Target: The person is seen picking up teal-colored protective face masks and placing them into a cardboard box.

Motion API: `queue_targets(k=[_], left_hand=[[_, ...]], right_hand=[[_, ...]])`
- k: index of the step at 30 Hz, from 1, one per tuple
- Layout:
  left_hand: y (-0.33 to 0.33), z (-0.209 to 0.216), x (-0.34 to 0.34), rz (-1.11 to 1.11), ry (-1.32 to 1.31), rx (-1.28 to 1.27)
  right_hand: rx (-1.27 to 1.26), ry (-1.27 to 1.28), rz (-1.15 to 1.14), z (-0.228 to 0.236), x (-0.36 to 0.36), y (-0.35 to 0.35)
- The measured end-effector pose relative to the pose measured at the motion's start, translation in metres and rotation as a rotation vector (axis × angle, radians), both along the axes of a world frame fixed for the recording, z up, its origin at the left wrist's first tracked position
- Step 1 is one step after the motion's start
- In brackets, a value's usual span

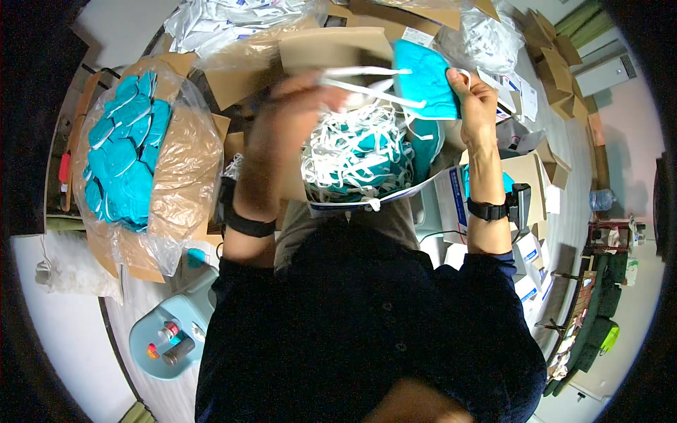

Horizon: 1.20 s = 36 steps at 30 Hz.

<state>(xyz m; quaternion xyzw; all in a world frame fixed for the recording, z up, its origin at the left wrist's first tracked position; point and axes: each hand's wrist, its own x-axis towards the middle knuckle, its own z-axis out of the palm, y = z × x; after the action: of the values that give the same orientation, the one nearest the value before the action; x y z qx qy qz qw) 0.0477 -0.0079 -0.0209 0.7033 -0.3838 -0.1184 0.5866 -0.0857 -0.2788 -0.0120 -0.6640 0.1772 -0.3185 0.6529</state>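
Observation:
My right hand [474, 99] is closed on the right edge of a teal face mask [425, 81], its thumb on the front. Two white straps [370, 72] stretch left from this mask to my left hand [300, 102], which is blurred by motion; its fingers are not sharp, but the taut straps end at them. Below the mask, between my forearms, an open box [395, 196] is heaped with teal masks and tangled white straps [352, 151]. Both wrists wear black bands.
At left, a plastic-lined carton [187, 162] holds stacked teal masks [127, 148]. White packets [233, 25] and a clear bag [486, 42] lie at the back. Open boxes [525, 176] stand at right. A pale blue stool [151, 338] at lower left bears small bottles.

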Motion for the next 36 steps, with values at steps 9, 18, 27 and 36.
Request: queue_targets(k=[9,18,27,36], left_hand=[[-0.002,0.006,0.028,-0.228,0.145,0.044],[-0.039,0.019,-0.003,-0.415,0.373,0.152],[-0.048,0.015,-0.018,-0.368,0.274,0.225],[-0.032,0.006,-0.028,-0.242,0.286,0.263]], right_hand=[[-0.505,0.322,-0.248,-0.035,0.003,-0.004],[-0.011,0.108,0.501,0.016,0.01,0.072],[-0.3,0.165,0.36,-0.002,0.013,0.045],[-0.447,0.202,0.134,-0.027,0.02,-0.004]])
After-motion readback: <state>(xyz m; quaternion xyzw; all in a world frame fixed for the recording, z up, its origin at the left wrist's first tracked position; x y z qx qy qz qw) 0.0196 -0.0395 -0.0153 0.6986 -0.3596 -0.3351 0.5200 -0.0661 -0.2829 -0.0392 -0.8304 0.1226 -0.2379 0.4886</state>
